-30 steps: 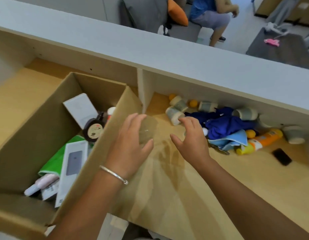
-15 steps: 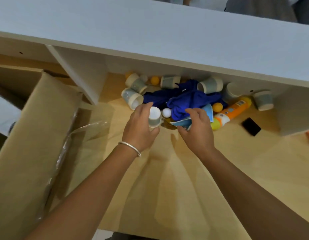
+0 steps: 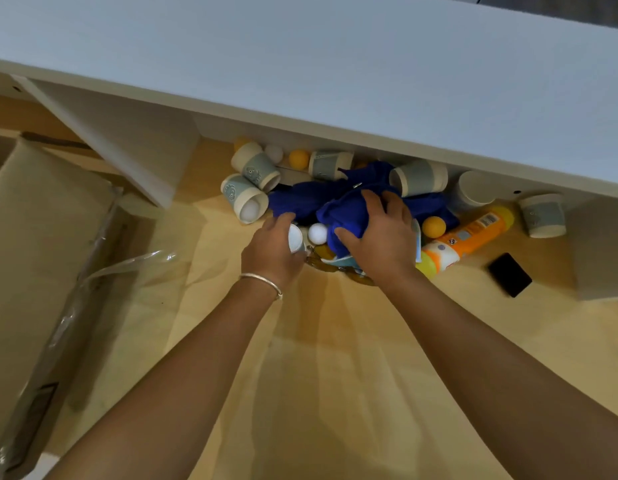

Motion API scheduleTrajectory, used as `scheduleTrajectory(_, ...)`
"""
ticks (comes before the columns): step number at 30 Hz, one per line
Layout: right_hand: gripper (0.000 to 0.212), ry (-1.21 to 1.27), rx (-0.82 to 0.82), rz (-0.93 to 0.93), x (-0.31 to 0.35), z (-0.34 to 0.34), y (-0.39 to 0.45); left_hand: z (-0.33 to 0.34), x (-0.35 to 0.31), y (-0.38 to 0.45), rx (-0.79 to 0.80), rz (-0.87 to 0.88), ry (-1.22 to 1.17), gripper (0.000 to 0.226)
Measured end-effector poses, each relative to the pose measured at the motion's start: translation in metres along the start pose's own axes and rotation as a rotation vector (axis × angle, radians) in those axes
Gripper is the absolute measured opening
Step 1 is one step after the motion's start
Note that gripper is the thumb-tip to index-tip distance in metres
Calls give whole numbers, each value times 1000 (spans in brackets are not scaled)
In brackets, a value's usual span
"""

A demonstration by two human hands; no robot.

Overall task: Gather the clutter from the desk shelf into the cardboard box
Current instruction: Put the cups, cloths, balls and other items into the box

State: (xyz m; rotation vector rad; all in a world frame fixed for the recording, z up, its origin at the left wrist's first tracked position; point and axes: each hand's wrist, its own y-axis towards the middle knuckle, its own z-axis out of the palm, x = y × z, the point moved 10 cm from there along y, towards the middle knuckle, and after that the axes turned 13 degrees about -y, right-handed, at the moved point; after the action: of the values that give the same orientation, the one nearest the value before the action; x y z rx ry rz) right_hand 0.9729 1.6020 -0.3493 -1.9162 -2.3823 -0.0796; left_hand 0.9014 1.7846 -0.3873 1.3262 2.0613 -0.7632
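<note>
At the centre of the frame the right hand (image 3: 382, 244) lies on the heap of blue cloth (image 3: 338, 206), its grip closed into the folds with fingers curled over the top and thumb tucked into the near edge. Just left of it the left hand (image 3: 271, 249) has its grip wrapped round a small white cup (image 3: 295, 238) lying on its side, open mouth toward the cloth; a silver bangle (image 3: 262, 282) circles that wrist. A white ball (image 3: 317, 233) sits between the two hands, touching the cloth. Around the heap on the wooden shelf (image 3: 335, 375), several pale cups with grey-blue bands lie tipped over; the nearest one (image 3: 244, 199), upper left of the hands, has a white ball in its mouth. An orange ball (image 3: 434, 226) rests right of the cloth, beside an orange bottle (image 3: 467, 239) on its side. Further right lies a small black object (image 3: 509, 274). The cardboard box (image 3: 41, 254) stands along the left edge of the frame, well apart from the clutter.
</note>
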Motion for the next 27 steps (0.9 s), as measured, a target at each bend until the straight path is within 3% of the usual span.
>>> scheduleTrajectory(6,45,-36,76,6,-1,10,7,-19,0,-6,-75,-3,-47,52)
scheduleTrajectory(16,35,355,-261,12,27,-64,-23,-108,-17,-46,-221,142,-86,54)
scheduleTrajectory(27,30,557,-529,-126,137,-148,-65,-242,-29,-106,-362,263,-92,55)
